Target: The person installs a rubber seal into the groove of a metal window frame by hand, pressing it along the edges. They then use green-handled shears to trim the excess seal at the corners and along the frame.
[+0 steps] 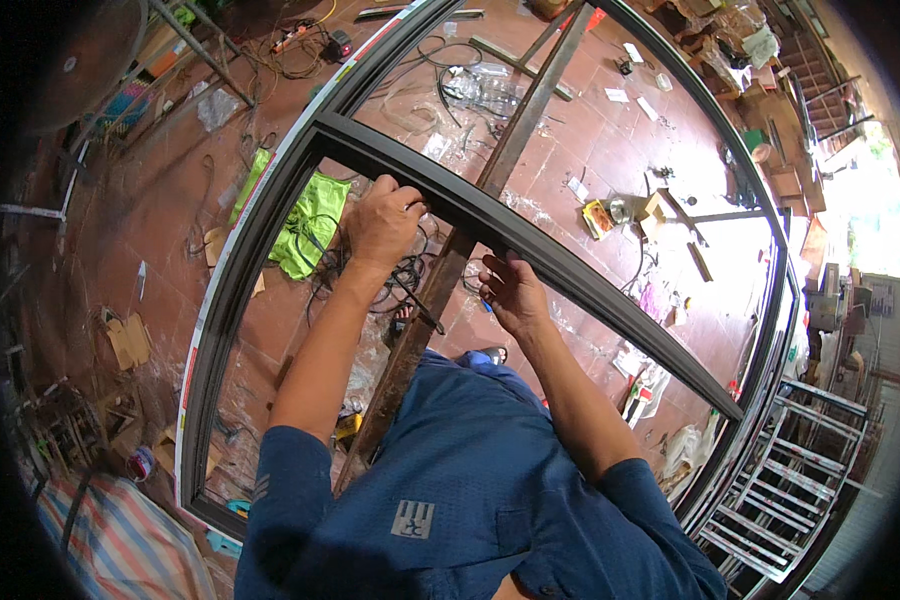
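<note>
Left hand (382,222) curled at near edge of dark crossbar (590,292), left of brown beam (532,110); whether fingers pinch something small, cannot tell. Right hand (517,292) loose, fingers half bent, thumb by crossbar's near edge, right of beam; not gripping. Crossbar spans large frame (232,290) left side to right, beam beneath, tiled floor (590,135) below. Step, judged: handwork along crossbar. Next move likely calls for steady left hand, right fingers meeting crossbar.
</note>
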`<action>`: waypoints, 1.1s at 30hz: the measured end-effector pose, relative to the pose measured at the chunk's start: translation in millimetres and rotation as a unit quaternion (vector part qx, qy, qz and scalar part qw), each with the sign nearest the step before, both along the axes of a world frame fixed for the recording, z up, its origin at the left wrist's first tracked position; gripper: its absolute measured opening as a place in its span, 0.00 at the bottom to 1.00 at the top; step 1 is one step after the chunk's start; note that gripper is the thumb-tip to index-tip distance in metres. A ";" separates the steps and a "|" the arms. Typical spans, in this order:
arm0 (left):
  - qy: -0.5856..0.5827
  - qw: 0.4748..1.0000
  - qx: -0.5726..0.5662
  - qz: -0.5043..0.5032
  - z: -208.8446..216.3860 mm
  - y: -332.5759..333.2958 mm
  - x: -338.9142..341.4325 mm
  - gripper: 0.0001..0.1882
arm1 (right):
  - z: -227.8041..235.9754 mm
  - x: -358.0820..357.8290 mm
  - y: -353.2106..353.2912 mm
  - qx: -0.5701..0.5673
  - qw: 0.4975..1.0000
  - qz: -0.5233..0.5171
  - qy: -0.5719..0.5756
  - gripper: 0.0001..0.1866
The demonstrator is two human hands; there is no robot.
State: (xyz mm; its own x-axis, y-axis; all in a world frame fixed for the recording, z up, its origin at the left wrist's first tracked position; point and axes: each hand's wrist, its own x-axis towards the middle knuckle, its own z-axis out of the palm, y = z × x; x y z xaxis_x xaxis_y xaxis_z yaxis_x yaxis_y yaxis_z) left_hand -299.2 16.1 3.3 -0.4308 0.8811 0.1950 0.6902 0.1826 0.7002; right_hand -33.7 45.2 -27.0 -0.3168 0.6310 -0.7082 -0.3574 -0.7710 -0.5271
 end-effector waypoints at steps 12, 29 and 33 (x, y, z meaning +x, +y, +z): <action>0.079 0.996 -0.040 -0.002 14.4 -10.0 3.4 0.05 | -34.4 -14.1 9.2 -0.002 0.995 0.059 0.079 0.15; 0.211 0.972 -0.102 -0.016 21.8 8.2 9.3 0.07 | -54.7 -45.9 -9.0 0.113 0.993 0.002 0.034 0.12; 0.206 0.973 -0.087 -0.048 13.0 4.2 -3.9 0.06 | -57.3 -50.4 -10.9 0.054 0.997 -0.022 0.051 0.09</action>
State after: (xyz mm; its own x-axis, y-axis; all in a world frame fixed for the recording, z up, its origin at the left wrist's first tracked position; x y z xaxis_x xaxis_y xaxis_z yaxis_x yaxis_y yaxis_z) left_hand -303.0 20.3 16.3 -0.2609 0.9487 0.1788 0.9259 0.1934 0.3246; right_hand -84.0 34.3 -84.3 -0.3548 0.7164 -0.6007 -0.4453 -0.6945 -0.5652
